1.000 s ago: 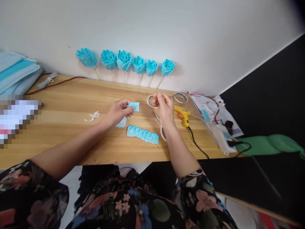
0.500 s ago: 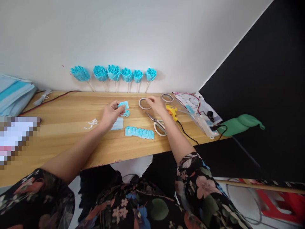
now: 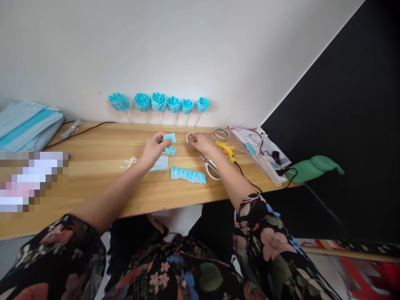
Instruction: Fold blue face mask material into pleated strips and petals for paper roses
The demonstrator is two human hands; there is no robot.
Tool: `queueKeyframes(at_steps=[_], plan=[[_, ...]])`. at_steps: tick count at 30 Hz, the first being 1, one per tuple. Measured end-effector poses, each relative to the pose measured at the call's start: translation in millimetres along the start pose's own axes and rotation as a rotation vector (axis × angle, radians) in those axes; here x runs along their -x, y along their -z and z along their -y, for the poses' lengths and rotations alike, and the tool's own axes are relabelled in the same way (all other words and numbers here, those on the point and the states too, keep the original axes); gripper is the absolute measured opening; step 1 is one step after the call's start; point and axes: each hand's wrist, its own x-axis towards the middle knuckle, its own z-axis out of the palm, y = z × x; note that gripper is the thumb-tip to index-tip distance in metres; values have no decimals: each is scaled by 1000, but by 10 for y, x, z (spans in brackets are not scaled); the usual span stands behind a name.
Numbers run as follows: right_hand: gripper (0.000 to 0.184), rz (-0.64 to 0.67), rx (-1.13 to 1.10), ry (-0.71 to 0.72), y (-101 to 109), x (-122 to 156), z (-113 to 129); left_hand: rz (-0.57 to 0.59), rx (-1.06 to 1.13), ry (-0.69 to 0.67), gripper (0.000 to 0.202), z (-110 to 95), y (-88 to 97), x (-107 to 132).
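White wall (image 3: 218, 50) at the back. Wooden desk (image 3: 103, 183) runs along it, carries everything below. Stack of face masks (image 3: 31, 127), pale blue and white, at the far left end. Six blue roses (image 3: 158, 101) on thin sticks lean against the wall in a row. Power strip (image 3: 275, 171) near the right end, black cable plugged in.

Left hand (image 3: 153, 149): grip closed, thumb and fingers pinching a small blue piece (image 3: 170, 137), held just above the desk left of the near tape roll. Right hand (image 3: 201, 143): fingers bunched at the near tape roll (image 3: 188, 137), partly covering it; can't tell if the grip has hold of it.

Pleated blue strip (image 3: 188, 175) lies in front of the hands. Scissors (image 3: 204, 158) beside it, partly behind the right forearm. Yellow glue gun (image 3: 229, 151) right of that forearm. Far tape roll (image 3: 220, 139) flat on the desk behind the gun. Flat pale-blue piece (image 3: 161, 163) by the left wrist, crimped blue piece (image 3: 170, 151) just past it. White scraps (image 3: 131, 160) left of the left forearm.
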Motion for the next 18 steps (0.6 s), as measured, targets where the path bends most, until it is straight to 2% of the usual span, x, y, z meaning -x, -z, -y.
queueKeyframes(at_steps=[3, 6, 7, 10, 12, 15, 18], plan=[[16, 7, -26, -4, -55, -12, 70, -6, -9, 4, 15, -19, -3, 10], [15, 20, -138, 28, -9, 3, 137, -4, 10, 4, 16, -61, 7, 10], [17, 38, -234, 54, 35, 31, 156, -10, 18, -3, 16, -77, 14, 7], [18, 174, -952, 191, 205, 191, 203, -42, 79, -42, 18, -134, 44, -2], [20, 244, -1222, 214, 295, 324, 226, -14, 160, -48, 20, -189, 66, 3], [19, 298, -1378, 231, 340, 466, 238, 111, 228, -58, 23, -315, 96, 48], [18, 329, -1421, 255, 321, 503, 225, 203, 98, -120, 25, -458, 115, 121]])
